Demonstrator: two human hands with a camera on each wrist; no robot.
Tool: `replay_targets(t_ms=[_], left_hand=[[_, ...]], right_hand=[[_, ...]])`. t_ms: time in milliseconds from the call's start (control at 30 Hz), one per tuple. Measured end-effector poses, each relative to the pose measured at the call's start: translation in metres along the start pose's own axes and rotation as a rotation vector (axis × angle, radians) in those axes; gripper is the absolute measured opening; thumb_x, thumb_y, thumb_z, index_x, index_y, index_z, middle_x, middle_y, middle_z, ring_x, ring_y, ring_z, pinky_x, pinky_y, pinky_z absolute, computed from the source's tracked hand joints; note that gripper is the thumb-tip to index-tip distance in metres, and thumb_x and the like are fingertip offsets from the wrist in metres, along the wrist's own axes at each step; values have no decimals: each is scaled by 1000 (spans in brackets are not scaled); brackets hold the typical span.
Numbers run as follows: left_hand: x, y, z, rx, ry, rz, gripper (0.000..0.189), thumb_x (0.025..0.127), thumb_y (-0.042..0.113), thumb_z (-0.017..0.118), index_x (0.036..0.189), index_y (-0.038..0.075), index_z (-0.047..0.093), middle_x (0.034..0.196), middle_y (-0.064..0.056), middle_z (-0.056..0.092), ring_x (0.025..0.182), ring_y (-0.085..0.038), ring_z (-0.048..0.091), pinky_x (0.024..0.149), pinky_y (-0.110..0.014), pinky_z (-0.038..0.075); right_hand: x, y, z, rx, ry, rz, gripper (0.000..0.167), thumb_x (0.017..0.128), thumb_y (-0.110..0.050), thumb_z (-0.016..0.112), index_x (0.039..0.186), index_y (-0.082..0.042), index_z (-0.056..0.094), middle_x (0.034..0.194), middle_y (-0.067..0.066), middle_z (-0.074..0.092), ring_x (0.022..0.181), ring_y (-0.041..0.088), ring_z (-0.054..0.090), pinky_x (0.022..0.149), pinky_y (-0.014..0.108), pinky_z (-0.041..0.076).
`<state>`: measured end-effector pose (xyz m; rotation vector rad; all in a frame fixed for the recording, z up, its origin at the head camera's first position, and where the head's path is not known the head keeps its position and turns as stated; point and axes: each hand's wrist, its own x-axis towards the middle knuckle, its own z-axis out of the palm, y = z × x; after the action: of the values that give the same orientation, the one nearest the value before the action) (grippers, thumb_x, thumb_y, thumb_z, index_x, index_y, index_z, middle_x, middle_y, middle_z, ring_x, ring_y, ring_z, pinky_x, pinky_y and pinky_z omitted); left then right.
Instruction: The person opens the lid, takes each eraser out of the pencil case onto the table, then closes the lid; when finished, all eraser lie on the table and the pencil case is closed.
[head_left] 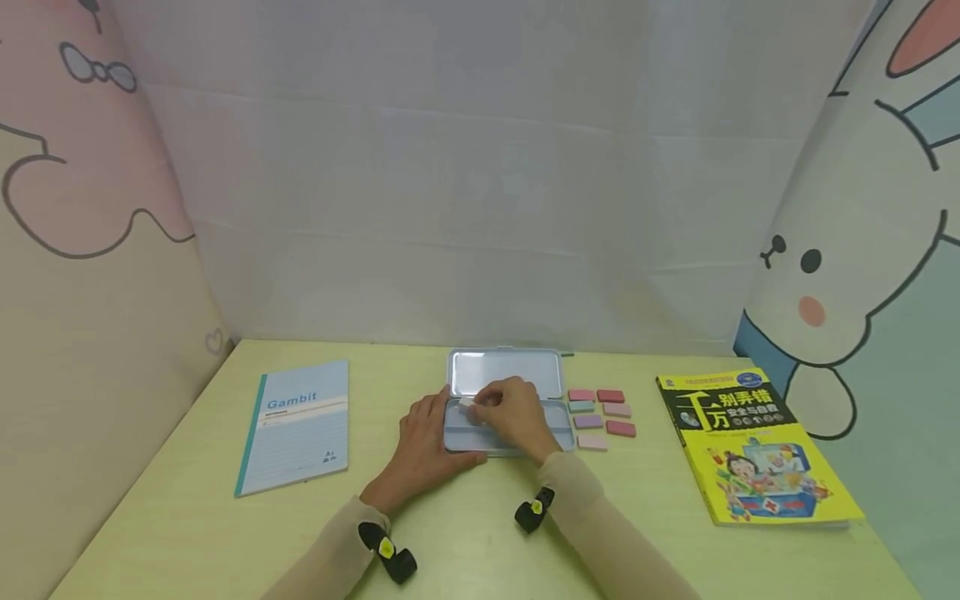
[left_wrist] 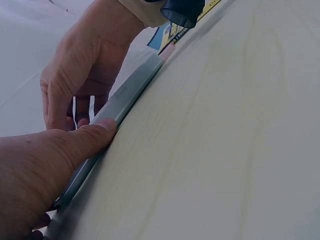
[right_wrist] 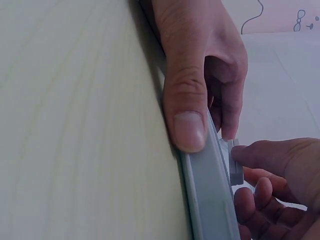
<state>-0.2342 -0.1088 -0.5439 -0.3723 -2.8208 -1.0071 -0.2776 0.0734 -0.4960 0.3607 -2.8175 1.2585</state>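
Note:
A pale blue tin pencil case (head_left: pixel 557 415) lies on the table with its lid (head_left: pixel 504 367) raised toward the back. My left hand (head_left: pixel 426 443) grips the case at its left end; the thumb presses on the front wall. Between thumb and fingers, my right hand (head_left: pixel 516 413) pinches a small whitish eraser-like block (head_left: pixel 466 402) over the left part of the tray. The right wrist view shows this block (right_wrist: pixel 236 172) as grey, just above the case's rim. Whether it touches the case floor is hidden.
Several small coloured blocks (head_left: pixel 588 422), pink, red, purple and green, lie in two columns right of the case. A blue notebook (head_left: pixel 300 433) lies to the left, a yellow and black book (head_left: pixel 765 467) to the right. A pale cloth wall (head_left: pixel 480 208) stands behind the table.

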Motion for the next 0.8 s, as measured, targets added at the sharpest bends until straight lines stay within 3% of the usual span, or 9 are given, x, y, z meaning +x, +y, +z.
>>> replay_targets(t_ms=[233, 567, 800], left_hand=[[1, 1, 0, -1, -3, 3, 120, 79, 56, 90, 167, 1, 29, 156, -21, 51, 146, -42, 44, 116, -63, 36], [0, 1, -1, -1, -7, 7, 119, 80, 53, 91, 167, 1, 28, 155, -21, 51, 145, -42, 44, 115, -64, 36], [0, 0, 0, 9, 0, 4, 119, 79, 54, 91, 166, 1, 29, 153, -21, 52, 142, -40, 46, 114, -63, 37]], right_hand=[[-6, 6, -4, 14, 55, -58, 13, 87, -24, 89, 92, -13, 84, 91, 1, 82, 81, 10, 68, 75, 28, 51], [-16, 14, -12, 141, 45, -83, 11, 91, -22, 86, 97, -13, 83, 93, 3, 83, 78, 6, 71, 74, 21, 54], [-25, 24, -22, 196, 69, -109, 15, 95, -16, 81, 109, -10, 82, 108, 8, 83, 94, 18, 79, 85, 25, 61]])
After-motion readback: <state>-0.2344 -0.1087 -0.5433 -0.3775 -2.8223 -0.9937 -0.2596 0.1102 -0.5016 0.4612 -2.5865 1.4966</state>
